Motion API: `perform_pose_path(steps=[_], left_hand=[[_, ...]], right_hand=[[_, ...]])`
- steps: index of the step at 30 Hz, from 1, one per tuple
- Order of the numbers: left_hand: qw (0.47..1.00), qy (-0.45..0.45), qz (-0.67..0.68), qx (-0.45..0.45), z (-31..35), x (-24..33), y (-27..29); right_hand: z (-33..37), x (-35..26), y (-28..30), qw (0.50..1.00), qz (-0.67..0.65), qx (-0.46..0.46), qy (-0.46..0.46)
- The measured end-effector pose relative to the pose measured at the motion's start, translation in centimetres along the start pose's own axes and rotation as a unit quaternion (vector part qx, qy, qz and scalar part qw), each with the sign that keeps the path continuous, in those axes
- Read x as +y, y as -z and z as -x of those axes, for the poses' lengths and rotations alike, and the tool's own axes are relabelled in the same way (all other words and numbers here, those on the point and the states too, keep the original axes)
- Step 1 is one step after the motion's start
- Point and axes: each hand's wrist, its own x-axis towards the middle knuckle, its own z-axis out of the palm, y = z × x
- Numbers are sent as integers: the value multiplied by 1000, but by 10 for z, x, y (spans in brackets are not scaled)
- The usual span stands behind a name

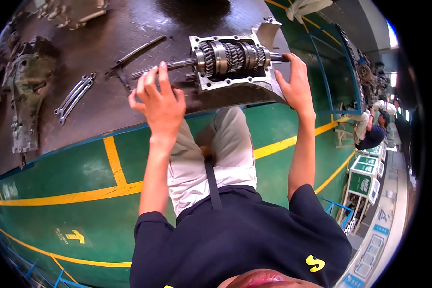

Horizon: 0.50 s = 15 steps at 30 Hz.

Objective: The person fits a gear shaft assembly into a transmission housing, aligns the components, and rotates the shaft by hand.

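Observation:
An opened gearbox housing (240, 82) lies near the table's front edge, with a row of helical gears (233, 57) on shafts inside it. From its left end a long splined shaft (182, 64) sticks out. My left hand (161, 105) is open with fingers spread, its fingertips overlapping that shaft; whether they press on it I cannot tell. At the housing's right end my right hand (297, 86) rests with thumb and fingers apart. Its fingertips touch the short dark shaft end (279, 57), and the thumb lies by the housing's flared edge.
Left of the housing lie a T-shaped bar tool (139, 50) and several combination wrenches (74, 98). A greasy metal casing (31, 91) is at the far left, another casing (72, 10) at the back. A blue-framed stand (324, 72) and a person (372, 132) are to the right.

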Motion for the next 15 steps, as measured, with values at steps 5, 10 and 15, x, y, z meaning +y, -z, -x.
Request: perform_pose_path(steps=[5,10,15], left_hand=[[998,-49,-13,-22,-18,-14,5],[992,-96,14,-75,-34,-24,8],[986,-133,58,-86,-36,-34,5]], right_hand=[[-11,9,7,999,26,-42,20],[-30,32,21,993,-56,-80,60],[-40,62,24,963,-218,-155,34]])
